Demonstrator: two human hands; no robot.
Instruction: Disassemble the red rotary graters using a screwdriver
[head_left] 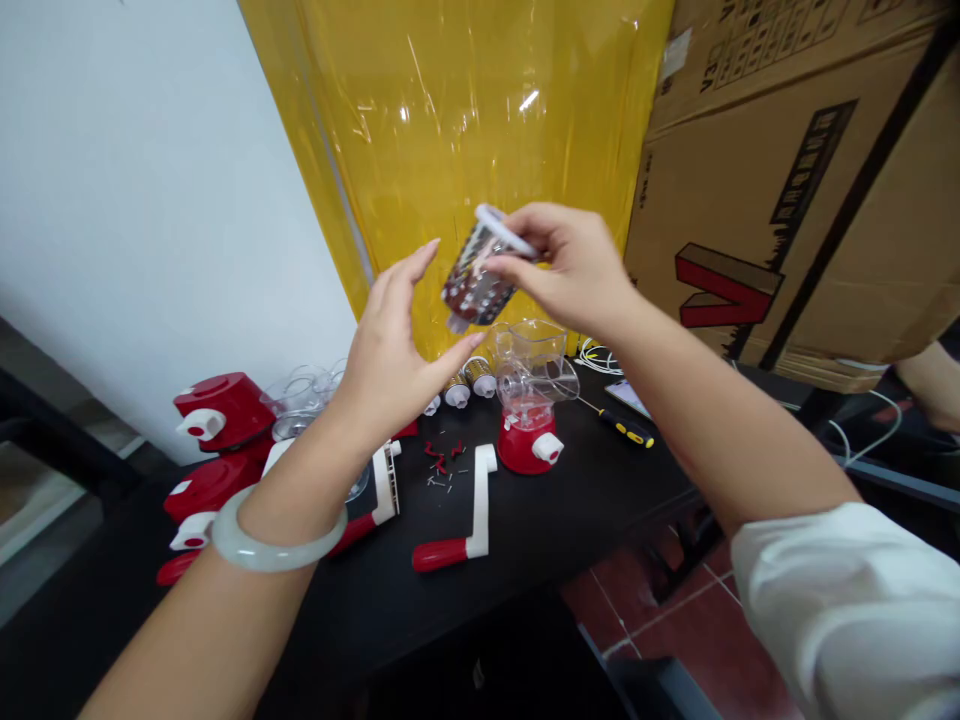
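My right hand (570, 265) pinches the white rim of a steel grater drum (475, 278) and holds it tilted in the air above the black table (570, 510). My left hand (394, 345) is open just left of the drum, fingers spread, thumb tip near the drum's lower end. A pale bangle (270, 540) sits on my left wrist. Below the hands stands a red base with a clear hopper (531, 400). A white crank with a red handle (465, 515) lies in front of it.
Red and white grater bases (217, 415) are stacked at the left. More drums (469, 382) stand behind my left hand, and small red bits and screws (442, 465) lie loose. A yellow-handled screwdriver (626, 427) lies right, cardboard boxes (795, 170) and yellow plastic sheet (465, 120) behind.
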